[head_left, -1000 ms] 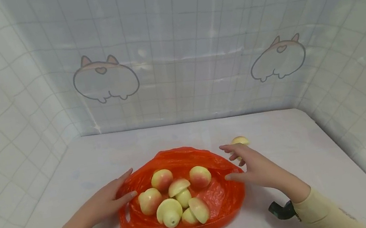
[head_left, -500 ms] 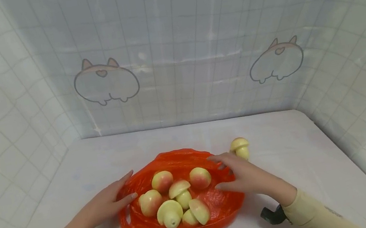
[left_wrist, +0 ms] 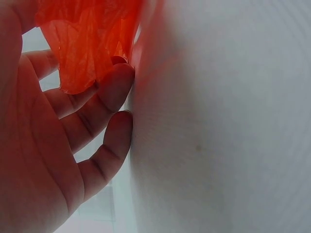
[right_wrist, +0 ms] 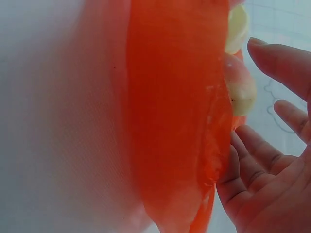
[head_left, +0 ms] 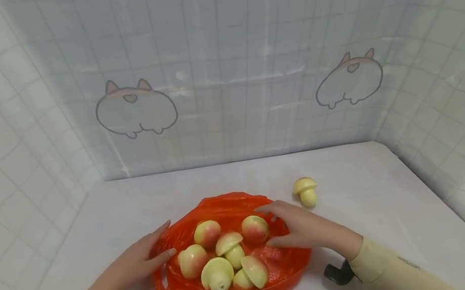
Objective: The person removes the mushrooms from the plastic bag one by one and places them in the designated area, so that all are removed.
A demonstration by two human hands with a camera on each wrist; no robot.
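- Facing a mushroom (head_left: 255, 229) just ahead: right hand (head_left: 299, 226), loosely spread, empty.
- Left hand (head_left: 138, 258), relaxed, touches the red bag (head_left: 228, 204).
- Likely picking; next calls for a pinch.

From above, my head view looked forward and down, wide enough for my left hand (head_left: 141, 260), my right hand (head_left: 303, 225), the red bag (head_left: 229, 202), the table (head_left: 161, 190) and the wall (head_left: 228, 63) beyond. Both wrist views looked sideways from low and very near, each showing its own hand. All three shared part of the red bag.
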